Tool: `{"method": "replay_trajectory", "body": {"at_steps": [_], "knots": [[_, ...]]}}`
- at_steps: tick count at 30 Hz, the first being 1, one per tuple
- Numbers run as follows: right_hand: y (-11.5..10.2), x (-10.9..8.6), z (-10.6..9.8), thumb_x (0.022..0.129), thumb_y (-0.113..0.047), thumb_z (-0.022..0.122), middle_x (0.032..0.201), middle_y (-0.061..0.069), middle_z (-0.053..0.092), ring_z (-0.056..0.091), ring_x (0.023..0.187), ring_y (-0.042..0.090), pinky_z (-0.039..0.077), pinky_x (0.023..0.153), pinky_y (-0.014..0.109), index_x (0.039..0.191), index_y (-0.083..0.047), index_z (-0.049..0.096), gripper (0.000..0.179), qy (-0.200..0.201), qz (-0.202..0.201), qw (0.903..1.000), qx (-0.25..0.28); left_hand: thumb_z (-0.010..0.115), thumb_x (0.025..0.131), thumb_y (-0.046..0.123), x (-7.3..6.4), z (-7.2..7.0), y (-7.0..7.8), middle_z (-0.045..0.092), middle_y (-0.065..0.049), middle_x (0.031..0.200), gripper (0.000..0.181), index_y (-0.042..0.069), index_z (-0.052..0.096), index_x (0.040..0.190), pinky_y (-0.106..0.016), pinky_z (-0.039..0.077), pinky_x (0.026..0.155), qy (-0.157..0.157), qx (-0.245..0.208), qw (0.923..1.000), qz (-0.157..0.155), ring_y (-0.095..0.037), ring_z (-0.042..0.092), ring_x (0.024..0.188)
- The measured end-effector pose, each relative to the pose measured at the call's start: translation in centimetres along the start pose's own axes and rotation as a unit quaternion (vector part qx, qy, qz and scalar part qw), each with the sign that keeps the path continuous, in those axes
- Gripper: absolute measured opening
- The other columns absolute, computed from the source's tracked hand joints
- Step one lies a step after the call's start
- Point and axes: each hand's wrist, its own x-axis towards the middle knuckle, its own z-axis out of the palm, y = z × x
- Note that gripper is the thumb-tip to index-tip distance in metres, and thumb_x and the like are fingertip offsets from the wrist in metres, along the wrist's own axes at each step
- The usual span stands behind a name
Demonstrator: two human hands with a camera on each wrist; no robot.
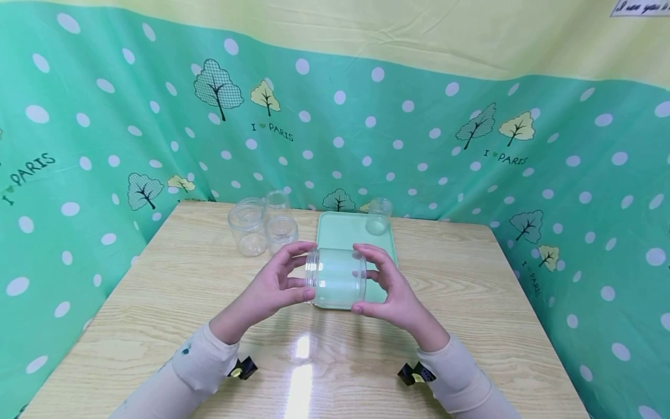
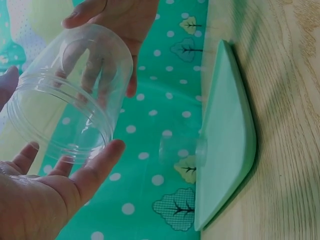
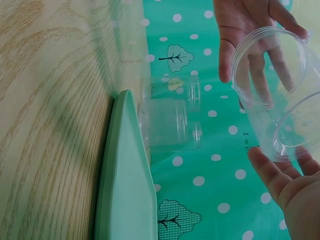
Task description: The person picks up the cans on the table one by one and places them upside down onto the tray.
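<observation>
A clear plastic jar [image 1: 337,278] lies on its side in the air between both hands, over the near part of the green tray [image 1: 348,224]. My left hand [image 1: 277,279] grips its threaded mouth end, thumb below and fingers above. At the base end, my right hand [image 1: 389,288] holds it the same way. In the left wrist view the open mouth of the jar [image 2: 60,117] faces the left palm, with no lid on it. The right wrist view shows the jar [image 3: 275,90] see-through, the left fingers visible behind it.
Several clear jars [image 1: 248,230] stand together at the back left of the wooden table [image 1: 445,279]. One small clear jar [image 1: 378,218] stands on the tray's far right corner. A green dotted curtain [image 1: 335,128] hangs behind the table's back edge.
</observation>
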Motion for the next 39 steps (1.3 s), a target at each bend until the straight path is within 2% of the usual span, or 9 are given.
{"method": "replay_trajectory", "body": {"at_steps": [5, 9, 16, 21, 28, 30, 34, 39], "knots": [[-0.2, 0.0, 0.1, 0.072, 0.009, 0.089, 0.16, 0.012, 0.034, 0.041, 0.14, 0.034, 0.053, 0.105, 0.038, 0.155, -0.005, 0.034, 0.101, 0.004, 0.015, 0.9999, 0.001, 0.079, 0.09, 0.006, 0.0, 0.0, 0.1, 0.032, -0.015, 0.162, 0.078, 0.015, 0.035, 0.153, -0.041, 0.062, 0.089, 0.0, 0.005, 1.0, 0.006, -0.048, 0.057, 0.127], [-0.4, 0.0, 0.1, 0.071, 0.009, 0.089, 0.16, 0.01, 0.035, 0.04, 0.141, 0.033, 0.053, 0.105, 0.038, 0.155, -0.007, 0.035, 0.101, 0.004, 0.021, 0.9998, -0.004, 0.079, 0.09, 0.007, 0.0, -0.2, 0.1, 0.033, -0.016, 0.161, 0.078, 0.015, 0.034, 0.153, -0.043, 0.062, 0.089, -0.001, 0.006, 1.0, 0.007, -0.05, 0.058, 0.123], [-0.1, 0.0, -0.1, 0.073, 0.003, 0.09, 0.16, 0.016, 0.033, 0.04, 0.14, 0.035, 0.053, 0.105, 0.038, 0.156, -0.004, 0.034, 0.101, -0.001, 0.0, 0.9999, -0.01, 0.078, 0.091, 0.008, 0.2, -0.8, -0.1, 0.037, -0.011, 0.16, 0.075, 0.012, 0.036, 0.153, -0.041, 0.055, 0.103, 0.008, 0.059, 0.9973, 0.044, -0.039, 0.041, 0.144], [-0.1, 0.0, -0.3, 0.073, 0.004, 0.09, 0.161, 0.017, 0.033, 0.04, 0.139, 0.041, 0.053, 0.105, 0.038, 0.155, -0.002, 0.033, 0.1, 0.0, -0.007, 0.9998, -0.019, 0.075, 0.092, 0.005, 0.2, -1.4, 0.1, 0.04, -0.007, 0.158, 0.071, 0.007, 0.037, 0.152, -0.049, 0.053, 0.105, 0.011, 0.068, 0.996, 0.057, -0.041, 0.04, 0.145], [-0.4, 0.2, -0.8, 0.071, 0.009, 0.089, 0.16, 0.016, 0.034, 0.04, 0.141, 0.035, 0.052, 0.106, 0.036, 0.155, -0.003, 0.035, 0.101, 0.009, -0.001, 0.9992, -0.039, 0.073, 0.093, 0.002, 0.3, -2.1, 0.4, 0.042, -0.006, 0.157, 0.068, 0.008, 0.039, 0.151, -0.057, 0.049, 0.107, 0.022, 0.079, 0.995, 0.057, -0.038, 0.041, 0.145], [-1.1, 0.5, -0.8, 0.071, 0.012, 0.088, 0.159, 0.019, 0.034, 0.039, 0.14, 0.039, 0.052, 0.106, 0.037, 0.153, 0.002, 0.035, 0.099, 0.01, -0.004, 0.999, -0.044, 0.073, 0.093, 0.002, 0.2, -2.2, 0.4, 0.043, -0.006, 0.156, 0.067, 0.008, 0.039, 0.151, -0.056, 0.049, 0.107, 0.027, 0.08, 0.9949, 0.056, -0.036, 0.042, 0.145], [-1.0, 0.7, -1.3, 0.071, 0.011, 0.088, 0.16, 0.016, 0.033, 0.038, 0.141, 0.04, 0.052, 0.107, 0.036, 0.154, 0.001, 0.035, 0.099, 0.016, -0.003, 0.9985, -0.053, 0.073, 0.094, 0.002, 0.2, -2.3, 0.5, 0.044, -0.007, 0.156, 0.066, 0.007, 0.04, 0.151, -0.054, 0.05, 0.106, 0.034, 0.079, 0.9948, 0.054, -0.036, 0.043, 0.144], [-0.1, 1.0, -2.3, 0.071, 0.012, 0.088, 0.162, 0.012, 0.032, 0.039, 0.143, 0.033, 0.051, 0.107, 0.035, 0.155, -0.004, 0.034, 0.101, 0.036, 0.001, 0.9975, -0.061, 0.071, 0.095, 0.002, 0.4, -2.4, 0.5, 0.044, -0.006, 0.156, 0.063, 0.008, 0.041, 0.15, -0.045, 0.053, 0.106, 0.038, 0.073, 0.9955, 0.048, -0.036, 0.043, 0.144]]}}
